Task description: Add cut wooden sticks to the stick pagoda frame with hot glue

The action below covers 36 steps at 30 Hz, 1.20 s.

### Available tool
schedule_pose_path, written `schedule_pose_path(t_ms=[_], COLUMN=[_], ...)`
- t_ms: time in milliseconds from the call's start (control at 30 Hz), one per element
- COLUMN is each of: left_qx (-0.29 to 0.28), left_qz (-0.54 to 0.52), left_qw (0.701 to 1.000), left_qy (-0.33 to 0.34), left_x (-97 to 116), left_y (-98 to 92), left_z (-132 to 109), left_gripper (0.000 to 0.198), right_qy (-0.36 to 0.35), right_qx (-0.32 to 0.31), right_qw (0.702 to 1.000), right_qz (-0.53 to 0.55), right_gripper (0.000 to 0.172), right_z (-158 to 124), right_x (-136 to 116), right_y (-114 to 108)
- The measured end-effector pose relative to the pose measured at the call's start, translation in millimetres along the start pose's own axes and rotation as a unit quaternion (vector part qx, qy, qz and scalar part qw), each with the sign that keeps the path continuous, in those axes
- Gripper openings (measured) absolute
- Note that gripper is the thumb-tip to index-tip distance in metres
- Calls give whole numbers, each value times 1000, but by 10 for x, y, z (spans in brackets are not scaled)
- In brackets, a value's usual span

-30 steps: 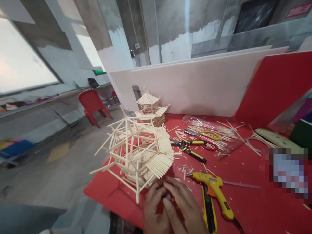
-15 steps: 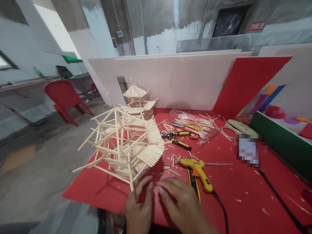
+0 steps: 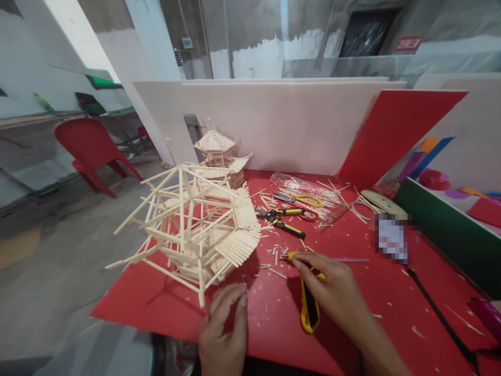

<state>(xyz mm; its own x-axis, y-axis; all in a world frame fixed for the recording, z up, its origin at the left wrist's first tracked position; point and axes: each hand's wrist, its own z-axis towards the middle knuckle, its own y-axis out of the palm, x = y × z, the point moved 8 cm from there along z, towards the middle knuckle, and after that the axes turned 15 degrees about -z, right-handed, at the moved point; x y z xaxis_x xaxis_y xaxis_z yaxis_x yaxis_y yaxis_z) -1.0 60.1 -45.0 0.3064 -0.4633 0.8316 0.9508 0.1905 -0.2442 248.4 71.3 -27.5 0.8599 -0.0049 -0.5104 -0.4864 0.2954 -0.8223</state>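
Observation:
My right hand [image 3: 332, 287] lies over the yellow glue gun [image 3: 290, 255], its fingers and thumb bent around the gun's body. Most of the gun is hidden beneath that hand; the nozzle points left. Under it lies a yellow-and-black tool [image 3: 310, 313], perhaps a utility knife. My left hand [image 3: 224, 329] rests at the near edge of the table, thumb and forefinger close together; anything between them is too small to make out. Just beyond it stands an open frame model [image 3: 191, 230] of pale wooden sticks, with slatted roof pieces on its right side.
A finished-looking stick pagoda [image 3: 215, 149] stands behind the frame. Yellow-handled scissors [image 3: 307, 200], pliers [image 3: 287, 228] and loose sticks [image 3: 324, 196] lie on the red tabletop [image 3: 270, 334]. White boards [image 3: 274, 125] rise at the back; a green board [image 3: 450, 230] is at right.
My right hand has moved right and away from my left hand, onto the glue gun. The left hand stays nearly in place. The whole view has shifted slightly.

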Motion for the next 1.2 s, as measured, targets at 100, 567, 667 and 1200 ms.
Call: schedule_pose_path(t_ms=[100,567,667,1200], left_qx=[-5,-129,-163,-250], left_qz=[15,-175,-182,-32], left_qw=[999,974,968,968], left_qy=[-41,-62,-48,-7], left_x=[-68,344,398,454], left_y=[-7,1252,1599,2894], left_z=[-34,621,759,1498], left_gripper=[13,23,23,22], right_qy=[5,-22,48,47], right_qx=[-25,-241,-226,-262], right_qw=[1000,953,932,862], right_qz=[-2,-184,-280,-432], right_gripper=[31,29,32,37], right_z=[52,1122,1453,2412], right_x=[21,850,1391,2327], right_y=[32,-26,-233,36])
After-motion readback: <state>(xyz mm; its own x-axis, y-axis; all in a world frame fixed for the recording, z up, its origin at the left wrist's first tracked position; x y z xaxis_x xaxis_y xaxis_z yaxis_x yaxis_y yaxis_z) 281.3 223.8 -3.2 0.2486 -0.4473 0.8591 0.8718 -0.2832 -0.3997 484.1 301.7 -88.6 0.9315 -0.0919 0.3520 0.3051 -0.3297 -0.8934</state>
